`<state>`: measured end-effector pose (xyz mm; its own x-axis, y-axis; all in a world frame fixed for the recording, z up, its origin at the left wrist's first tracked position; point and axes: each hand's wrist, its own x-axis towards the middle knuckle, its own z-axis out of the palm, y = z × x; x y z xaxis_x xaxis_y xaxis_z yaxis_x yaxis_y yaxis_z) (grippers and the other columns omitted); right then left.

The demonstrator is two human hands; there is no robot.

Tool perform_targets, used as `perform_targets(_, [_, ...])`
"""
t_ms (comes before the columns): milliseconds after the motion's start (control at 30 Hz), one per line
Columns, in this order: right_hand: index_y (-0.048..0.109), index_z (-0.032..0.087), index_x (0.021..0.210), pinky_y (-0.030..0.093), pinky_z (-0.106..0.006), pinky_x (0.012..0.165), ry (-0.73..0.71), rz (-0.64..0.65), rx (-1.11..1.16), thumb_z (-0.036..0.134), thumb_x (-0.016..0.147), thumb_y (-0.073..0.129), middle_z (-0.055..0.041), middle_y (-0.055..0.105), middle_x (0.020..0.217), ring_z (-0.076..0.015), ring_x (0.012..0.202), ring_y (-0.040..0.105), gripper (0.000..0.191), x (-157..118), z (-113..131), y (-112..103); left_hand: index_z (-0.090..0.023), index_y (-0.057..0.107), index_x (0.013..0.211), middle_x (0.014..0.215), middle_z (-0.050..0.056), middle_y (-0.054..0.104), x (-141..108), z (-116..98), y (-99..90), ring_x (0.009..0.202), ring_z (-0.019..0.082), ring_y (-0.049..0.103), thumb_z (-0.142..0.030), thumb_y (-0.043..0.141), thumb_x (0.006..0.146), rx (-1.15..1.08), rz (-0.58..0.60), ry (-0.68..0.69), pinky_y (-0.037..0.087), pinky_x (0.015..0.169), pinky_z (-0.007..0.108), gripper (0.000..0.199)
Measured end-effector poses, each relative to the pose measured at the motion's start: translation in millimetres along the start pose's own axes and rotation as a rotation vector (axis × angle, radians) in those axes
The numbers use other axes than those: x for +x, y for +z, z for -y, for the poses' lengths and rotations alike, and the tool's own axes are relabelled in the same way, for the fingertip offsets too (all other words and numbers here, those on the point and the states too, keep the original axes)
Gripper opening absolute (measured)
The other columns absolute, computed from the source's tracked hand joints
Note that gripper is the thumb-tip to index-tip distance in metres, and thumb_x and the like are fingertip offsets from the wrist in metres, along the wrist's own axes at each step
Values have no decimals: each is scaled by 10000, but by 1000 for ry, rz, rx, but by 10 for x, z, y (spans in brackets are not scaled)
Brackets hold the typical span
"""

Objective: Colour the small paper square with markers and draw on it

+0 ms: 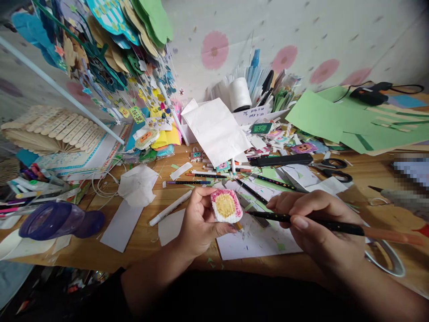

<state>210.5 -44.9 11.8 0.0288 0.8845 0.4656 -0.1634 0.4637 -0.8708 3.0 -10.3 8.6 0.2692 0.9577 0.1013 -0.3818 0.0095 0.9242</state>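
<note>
My left hand (pixel 201 223) is closed round a small rounded-square craft piece (pixel 226 205), holding it up above the table. Its textured face has a yellow round middle, with pink along the top and right edges and white at the bottom. In my right hand (pixel 321 223) is a black marker pen (pixel 338 226) with small coloured dots and an orange-brown rear end. The pen lies nearly level, its tip pointing left, close to the piece's right edge; whether they touch I cannot tell. Below both hands lies a white sheet (pixel 261 250) with green paper scraps on it.
Several dotted markers (pixel 278 182) and black scissors (pixel 331 170) lie behind my hands. A purple cup (pixel 56 219) is at left, near a crumpled tissue (pixel 137 184). Green paper (pixel 321 118) covers the back right. Paper decorations (pixel 114 27) hang at upper left. A glue gun (pixel 402 199) sits at right.
</note>
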Motion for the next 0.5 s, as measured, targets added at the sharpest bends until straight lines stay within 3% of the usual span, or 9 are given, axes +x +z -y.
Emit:
perform_targets(133, [642,232,825,524,-381,724,-6,51,-34,172,814,648,-11,624,686,-186,716,623,62,3,-3,-8,-240,528,975,937,-2,685,-2,2,-1,812,147,648,-188,898,522,-22,16,1,525,697,240,588])
perform_targets(267, [634,234,811,521,-399,744,-4,-1,15,184,819,644,-4,613,664,-182,690,618,51,11,-1,-11,-242,519,971,952,8,685,-3,3,-4,840,171,652,-207,905,506,-9,11,-5,528,703,258,605])
perform_targets(400, [640,233,854,535,-378,663,-14,120,-61,136,794,651,-33,657,730,-200,705,642,114,27,42,15,-238,530,968,941,-1,688,-1,1,-7,817,146,650,-159,898,509,-42,18,-2,525,716,242,593])
perform_targets(500, [629,230,822,546,-410,697,-43,119,-50,149,813,628,-14,619,659,-189,659,625,82,32,60,29,-233,539,970,927,-13,692,3,6,-6,800,124,651,-113,888,515,-77,29,6,521,703,215,586])
